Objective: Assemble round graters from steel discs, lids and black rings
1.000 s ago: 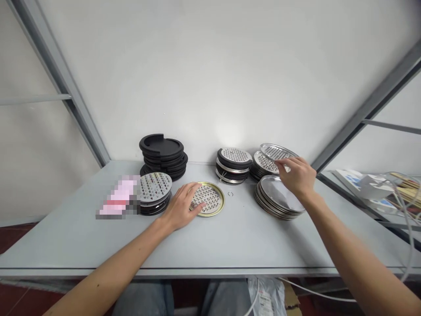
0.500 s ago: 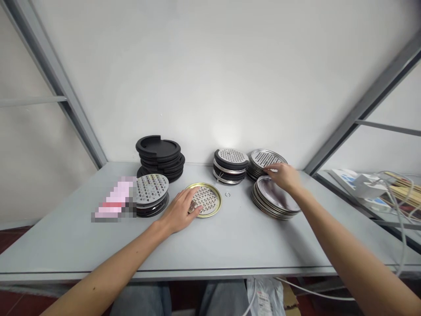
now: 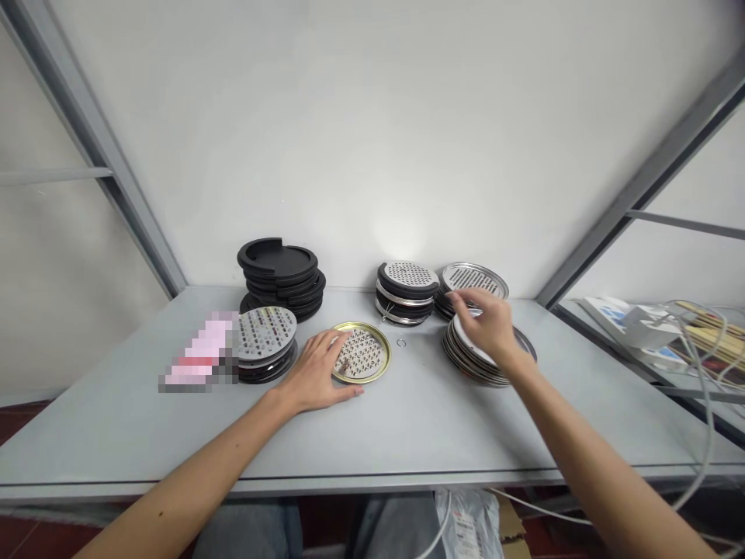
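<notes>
A perforated metal disc in a gold-rimmed round tin [image 3: 362, 352] lies flat at the middle of the grey table [image 3: 372, 423]. My left hand [image 3: 317, 373] rests on its left edge with fingers spread, holding nothing. My right hand [image 3: 486, 324] hovers over a stack of plain shiny metal plates [image 3: 466, 359], fingers curled and apart, empty. Behind that stack sits a pile of slotted grater discs [image 3: 472, 278].
A stack of black rings topped by a perforated disc [image 3: 407, 290] stands behind the tin. Black round holders [image 3: 280, 268] are piled at the back left, a perforated-disc stack [image 3: 265, 338] in front of them. A tiny metal ring [image 3: 401, 342] lies loose. Cables and papers [image 3: 669, 330] clutter the right side.
My right hand set the slotted disc down on the back pile and drew back over the plate stack. My left hand stayed on the gold-rimmed tin.
</notes>
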The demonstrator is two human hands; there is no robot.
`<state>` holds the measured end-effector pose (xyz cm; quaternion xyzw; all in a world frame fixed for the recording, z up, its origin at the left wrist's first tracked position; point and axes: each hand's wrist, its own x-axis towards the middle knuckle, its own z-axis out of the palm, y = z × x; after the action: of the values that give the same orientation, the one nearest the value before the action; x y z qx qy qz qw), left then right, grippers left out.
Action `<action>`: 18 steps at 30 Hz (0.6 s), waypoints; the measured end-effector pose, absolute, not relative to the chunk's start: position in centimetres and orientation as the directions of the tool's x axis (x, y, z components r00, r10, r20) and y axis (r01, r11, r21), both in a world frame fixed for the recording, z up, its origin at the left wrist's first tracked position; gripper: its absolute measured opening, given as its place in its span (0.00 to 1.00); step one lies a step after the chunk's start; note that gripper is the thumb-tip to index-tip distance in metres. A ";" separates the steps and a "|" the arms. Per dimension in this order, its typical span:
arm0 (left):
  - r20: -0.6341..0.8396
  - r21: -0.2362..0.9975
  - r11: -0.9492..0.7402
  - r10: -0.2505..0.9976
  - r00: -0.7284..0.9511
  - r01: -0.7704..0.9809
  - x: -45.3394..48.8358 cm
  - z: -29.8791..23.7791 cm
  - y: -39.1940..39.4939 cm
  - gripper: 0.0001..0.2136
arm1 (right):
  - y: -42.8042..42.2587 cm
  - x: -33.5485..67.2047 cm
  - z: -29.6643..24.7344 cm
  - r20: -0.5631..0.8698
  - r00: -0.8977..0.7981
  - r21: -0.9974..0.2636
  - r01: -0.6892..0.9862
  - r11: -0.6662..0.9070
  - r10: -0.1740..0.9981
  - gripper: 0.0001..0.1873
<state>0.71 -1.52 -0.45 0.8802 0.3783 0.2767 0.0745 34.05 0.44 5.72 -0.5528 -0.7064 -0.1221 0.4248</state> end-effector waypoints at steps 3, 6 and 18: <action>0.389 0.363 -0.683 0.729 0.562 0.634 0.6 -0.7 -1.4 0.43 | -1.0 28.9 4.8 0.588 -0.317 -0.315 0.758 0.571 0.745 0.17; 0.361 0.414 -0.657 0.754 0.549 0.630 0.6 -1.0 -1.2 0.40 | -1.2 25.2 3.2 0.472 -0.526 -0.302 0.657 0.690 0.708 0.16; 0.365 0.501 -0.640 0.767 0.529 0.583 0.4 0.1 -1.3 0.34 | 0.6 26.6 -0.6 0.443 -0.244 -0.414 0.798 0.438 0.863 0.15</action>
<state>0.40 -1.29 0.06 0.8593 0.3925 0.2858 0.1609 26.59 0.59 -0.56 -0.5275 -0.7870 0.0512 0.3158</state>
